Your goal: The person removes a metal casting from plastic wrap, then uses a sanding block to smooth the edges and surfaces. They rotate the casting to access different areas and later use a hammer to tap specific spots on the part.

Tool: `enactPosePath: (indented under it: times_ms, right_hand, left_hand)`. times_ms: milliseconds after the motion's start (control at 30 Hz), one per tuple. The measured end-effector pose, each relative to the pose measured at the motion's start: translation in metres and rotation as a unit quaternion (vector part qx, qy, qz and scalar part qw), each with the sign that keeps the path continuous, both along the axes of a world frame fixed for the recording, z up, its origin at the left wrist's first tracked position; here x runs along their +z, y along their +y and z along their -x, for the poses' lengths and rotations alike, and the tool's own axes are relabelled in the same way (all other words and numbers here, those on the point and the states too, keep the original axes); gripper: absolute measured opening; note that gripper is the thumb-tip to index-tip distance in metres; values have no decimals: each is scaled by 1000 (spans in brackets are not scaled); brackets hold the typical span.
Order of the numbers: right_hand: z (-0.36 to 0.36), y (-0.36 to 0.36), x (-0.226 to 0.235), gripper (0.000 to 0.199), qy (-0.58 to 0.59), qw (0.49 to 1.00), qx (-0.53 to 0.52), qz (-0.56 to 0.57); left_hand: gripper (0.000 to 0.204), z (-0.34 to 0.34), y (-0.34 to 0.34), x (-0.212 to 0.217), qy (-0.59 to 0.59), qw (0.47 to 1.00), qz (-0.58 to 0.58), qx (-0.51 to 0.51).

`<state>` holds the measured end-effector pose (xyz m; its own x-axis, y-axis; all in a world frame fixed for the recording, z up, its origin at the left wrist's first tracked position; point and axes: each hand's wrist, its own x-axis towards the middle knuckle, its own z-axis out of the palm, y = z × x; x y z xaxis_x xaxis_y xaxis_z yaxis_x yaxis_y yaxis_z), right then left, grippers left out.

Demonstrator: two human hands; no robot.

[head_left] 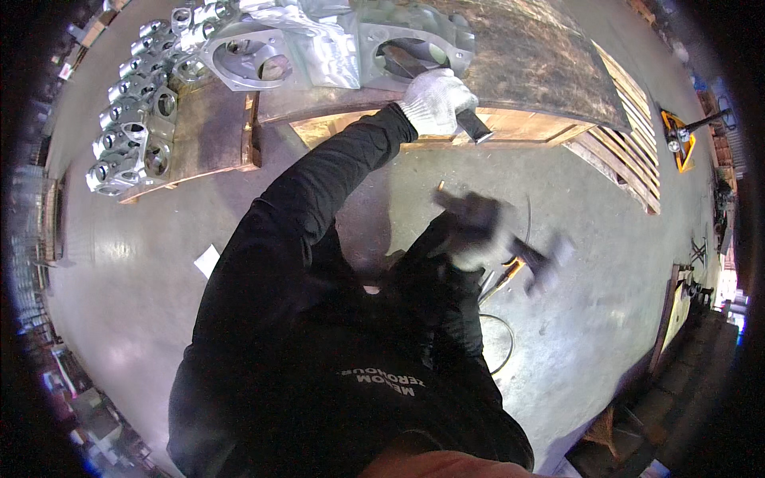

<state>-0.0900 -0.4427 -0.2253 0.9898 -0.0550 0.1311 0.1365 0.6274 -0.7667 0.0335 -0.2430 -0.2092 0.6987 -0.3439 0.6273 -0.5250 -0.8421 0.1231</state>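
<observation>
My left hand [437, 102], in a white knit glove, is closed around a dark flat metal bar [475, 127] like a chisel. The bar's far part reaches into the round opening of a silver metal casting [369, 70] on the wooden bench. Its squared near end sticks out below my fist. Lower and to the right, my right hand [472, 247] is smeared by motion. It grips a dark tool that looks like a hammer [550, 264], its blurred head out to the right. A second casting [299, 68] with a wide opening sits left of the first.
Several smaller silver castings [131, 127] crowd a wooden board [203, 131] at the left. A slatted pallet [629, 151] and a yellow pallet jack [679, 142] stand to the right. An orange-and-black air gun [504, 280] with a hose [511, 342] is beside my right leg.
</observation>
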Motion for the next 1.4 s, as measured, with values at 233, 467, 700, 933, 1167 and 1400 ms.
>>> enactPosePath:
  times_ms: [233, 467, 700, 933, 1167, 1400]
  right_hand:
    - [-11, -15, -11, 43, 99, 993, 7, -63]
    - [-14, 1, -28, 31, 151, 982, 109, -36]
    - [-17, -15, -1, 37, 32, 966, 12, -255]
    - [-10, -21, 29, 41, -39, 988, 85, -122]
    - [-21, 16, 27, 32, -182, 950, -88, 238]
    - [-33, -5, 14, 28, 23, 995, 34, -96]
  left_hand:
    - [15, -9, 0, -4, 39, 997, -62, 26]
    - [18, -15, -1, -3, 62, 996, -40, 59]
    - [18, -15, 0, 0, 46, 996, -47, 54]
    - [21, -18, 0, 6, 34, 999, -10, 38]
    - [22, -16, 3, 11, 6, 999, 16, 37]
    - [24, -23, 5, 10, -21, 998, 41, 31]
